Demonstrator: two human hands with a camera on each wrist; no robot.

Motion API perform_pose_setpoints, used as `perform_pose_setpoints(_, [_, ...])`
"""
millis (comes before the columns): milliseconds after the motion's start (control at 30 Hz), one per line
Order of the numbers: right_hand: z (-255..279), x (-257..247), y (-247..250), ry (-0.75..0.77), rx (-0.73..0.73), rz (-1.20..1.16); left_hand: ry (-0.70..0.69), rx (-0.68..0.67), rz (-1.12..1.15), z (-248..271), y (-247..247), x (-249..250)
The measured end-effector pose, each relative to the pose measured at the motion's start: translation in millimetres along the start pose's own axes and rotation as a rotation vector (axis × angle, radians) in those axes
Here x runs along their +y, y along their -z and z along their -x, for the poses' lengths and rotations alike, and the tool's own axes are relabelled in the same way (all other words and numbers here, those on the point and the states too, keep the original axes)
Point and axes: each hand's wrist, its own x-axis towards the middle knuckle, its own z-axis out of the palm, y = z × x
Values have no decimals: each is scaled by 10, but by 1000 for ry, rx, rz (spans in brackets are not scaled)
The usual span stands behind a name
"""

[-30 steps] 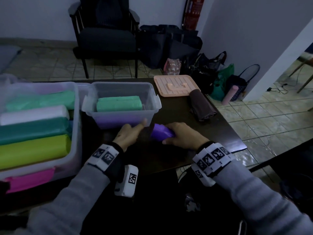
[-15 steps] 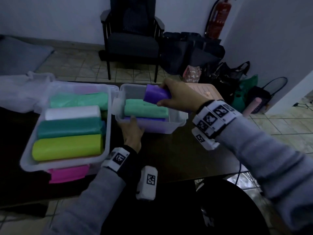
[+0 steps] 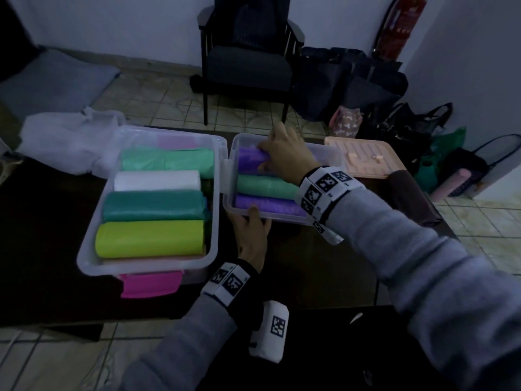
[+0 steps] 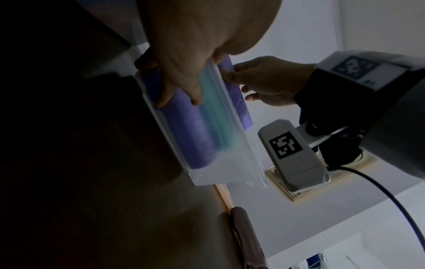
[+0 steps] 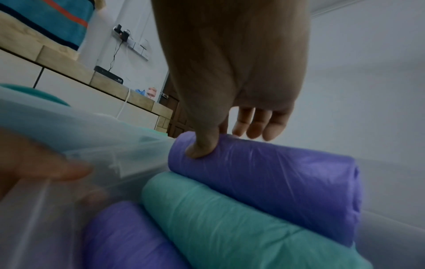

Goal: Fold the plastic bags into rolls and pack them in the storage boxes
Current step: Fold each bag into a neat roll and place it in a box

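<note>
While the right hand (image 3: 284,162) reaches into the small clear box (image 3: 324,153) on the right, its thumb and fingers are curled round a purple roll (image 3: 249,162), pressing it down at the far side of that box. Three rolls now lie side by side in there: this purple one farthest, a mint-green roll (image 3: 265,186) in the middle, and a second purple roll (image 3: 267,206) nearest. The left hand (image 3: 251,235) sits at the near left corner of the small box, thumb hooked over the rim and fingers against the outer wall, gripping it.

To the left, touching the small box, stands a larger clear box (image 3: 84,258) with four rolls in plain sight, counted far to near: a light green roll (image 3: 166,162), a white roll (image 3: 156,180), a teal roll (image 3: 153,206) and a yellow-green roll (image 3: 149,238). There may be more pinkish plastic underneath them, though the dim light makes that hard to tell. One bright pink lid (image 3: 150,283) pokes out from under its near edge.

On the dark table (image 3: 42,221) also lie one crumpled white bag (image 3: 64,142) at the far left, one peach lid (image 3: 363,159) to the right of the small box, and one brown roll (image 3: 408,198) beside that lid
</note>
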Motion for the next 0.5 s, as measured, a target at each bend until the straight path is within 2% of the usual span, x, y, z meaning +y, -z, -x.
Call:
perform_pose_setpoints(133, [34, -19, 27, -6, 64, -189, -2, -5, 0, -7, -6, -6])
perform_pose_setpoints(267, [176, -38, -1, 82, 125, 29, 16, 14, -12, -43, -25, -2])
perform_pose_setpoints(500, [272, -3, -67, 25, -44, 48, -1, 79, -52, -56, -60, 11])
